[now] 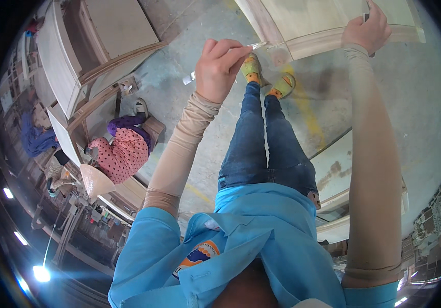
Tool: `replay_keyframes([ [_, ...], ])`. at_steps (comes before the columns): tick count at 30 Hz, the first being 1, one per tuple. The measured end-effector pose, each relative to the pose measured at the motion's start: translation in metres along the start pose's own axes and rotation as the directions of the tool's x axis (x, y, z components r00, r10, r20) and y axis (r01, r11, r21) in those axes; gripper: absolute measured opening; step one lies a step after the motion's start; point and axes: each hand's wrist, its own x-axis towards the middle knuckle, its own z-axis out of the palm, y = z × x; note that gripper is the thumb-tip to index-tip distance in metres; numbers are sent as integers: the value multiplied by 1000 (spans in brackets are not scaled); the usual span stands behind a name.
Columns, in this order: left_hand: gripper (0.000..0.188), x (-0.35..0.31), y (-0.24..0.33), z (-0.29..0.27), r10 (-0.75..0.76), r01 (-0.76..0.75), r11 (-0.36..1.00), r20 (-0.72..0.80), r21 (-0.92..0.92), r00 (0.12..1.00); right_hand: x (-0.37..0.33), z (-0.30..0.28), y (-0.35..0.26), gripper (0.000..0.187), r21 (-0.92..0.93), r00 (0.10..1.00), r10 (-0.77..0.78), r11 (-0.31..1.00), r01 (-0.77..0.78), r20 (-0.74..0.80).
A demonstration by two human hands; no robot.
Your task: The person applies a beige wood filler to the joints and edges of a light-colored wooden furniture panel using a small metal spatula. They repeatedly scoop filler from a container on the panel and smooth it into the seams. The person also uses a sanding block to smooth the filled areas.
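Observation:
My left hand (221, 72) is closed round a slim, pale tool. Its whitish tip (257, 46) points at the corner of a pale wooden furniture piece (328, 43), and its flat, light end (189, 78) sticks out on the other side of the hand. I cannot make out its exact kind. Further right, my right hand (366, 32) is curled over the front frame of the same wooden piece, gripping a small dark object (367, 16). The fingers hide most of that object.
A wooden cabinet frame (123, 64) stands at the left. Beside it a person in a dotted pink top (123, 156) and a conical hat (95, 180) sits low, with another person in blue (36, 134) beyond. A stained panel (336, 167) lies right of my legs.

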Motion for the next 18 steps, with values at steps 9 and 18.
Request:
replay_keyframes([
  [9,16,0,-4,13,-488,656,623,444,-426,752,-1,2,4,51,9,999,-30,1000,29,19],
  [18,22,16,-19,21,-409,604,730,504,-321,761,1,-3,2,53,24,1000,-13,1000,12,20],
])
